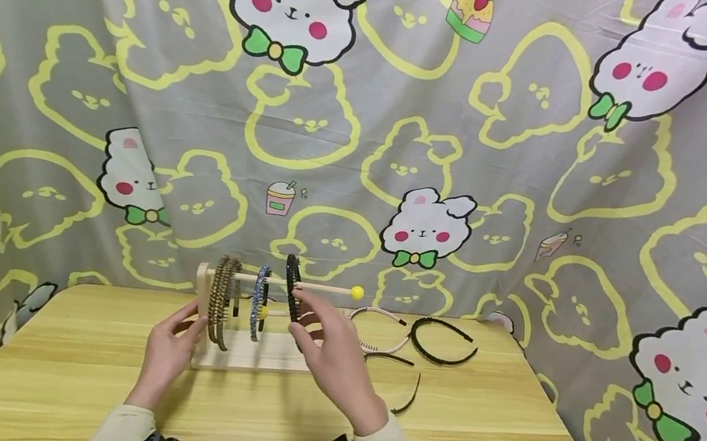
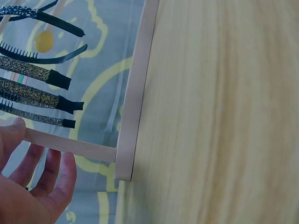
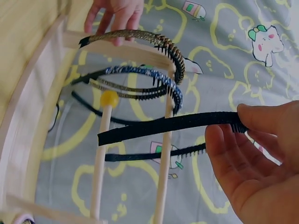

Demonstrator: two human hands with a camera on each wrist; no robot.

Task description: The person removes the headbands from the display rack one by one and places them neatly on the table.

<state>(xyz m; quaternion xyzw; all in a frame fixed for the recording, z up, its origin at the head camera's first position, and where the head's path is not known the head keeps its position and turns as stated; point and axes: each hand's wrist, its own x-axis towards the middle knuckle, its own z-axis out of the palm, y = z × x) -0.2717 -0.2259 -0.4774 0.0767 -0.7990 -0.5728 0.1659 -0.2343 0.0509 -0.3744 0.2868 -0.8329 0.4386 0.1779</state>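
A wooden headband rack [image 1: 273,356] stands on the table, its rods tipped with yellow balls [image 1: 357,294]. My left hand [image 1: 169,346] grips its end upright [image 2: 70,145], thumb on one side and fingers on the other. Several glittery brown headbands [image 1: 216,299] hang close to that upright. Farther along the rod hangs a blue sparkly headband [image 1: 258,298]. With thumb and fingers, my right hand [image 1: 337,352] pinches a black headband [image 3: 163,123] near its toothed top, in the right wrist view. This black band is around the upper rod, apart from the blue one.
On the table right of the rack lie a black headband [image 1: 442,360], a pale headband [image 1: 404,342] and a thin dark headband [image 1: 413,397], the last partly behind my right arm. A patterned grey curtain [image 1: 375,98] hangs along the table's back and sides.
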